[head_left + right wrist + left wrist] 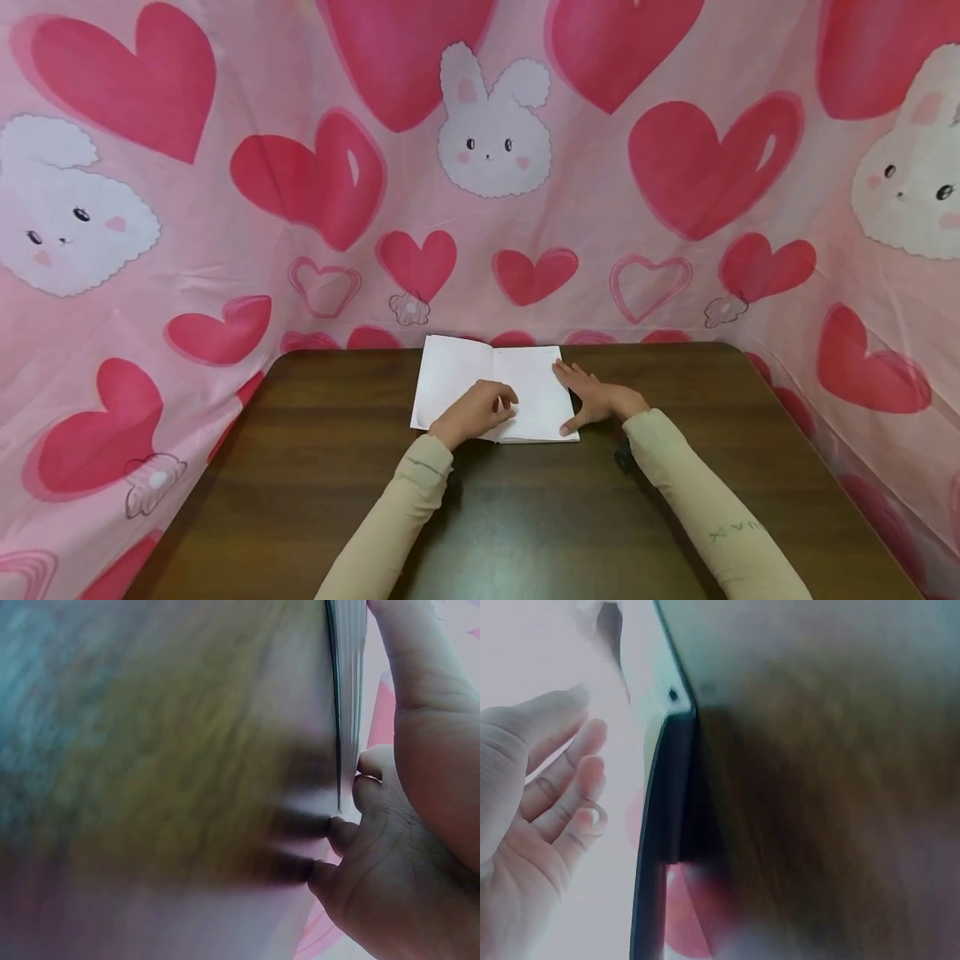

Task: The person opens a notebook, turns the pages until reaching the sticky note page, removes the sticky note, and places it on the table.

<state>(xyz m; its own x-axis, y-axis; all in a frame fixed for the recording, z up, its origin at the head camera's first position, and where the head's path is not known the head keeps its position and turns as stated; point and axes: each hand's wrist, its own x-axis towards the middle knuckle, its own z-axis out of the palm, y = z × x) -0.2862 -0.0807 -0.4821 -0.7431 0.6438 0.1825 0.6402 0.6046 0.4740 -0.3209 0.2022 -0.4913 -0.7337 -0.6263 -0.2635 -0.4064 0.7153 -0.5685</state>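
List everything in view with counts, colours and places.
Table: 1, dark brown, lower middle
Book: 1, white inside, open near the table's far edge
Cloth: at least 1, pink, behind and beside the table
Hearts: many, red and pink, printed on the cloth
Rabbits: 3, white, printed on the cloth
Sleeves: 2, beige, entering from below
Devices: 2, black, under the sleeve ends
Left hand: 1, bare, over the book
Right hand: 1, bare, at the book's right edge

Smooth, matt paper is shown by the open book [536,383]. Beneath the book, a wood-grained table [525,525] is finished with a glossy sheen. Behind the book, a backdrop [480,218] of creased, matt cloth is hung.
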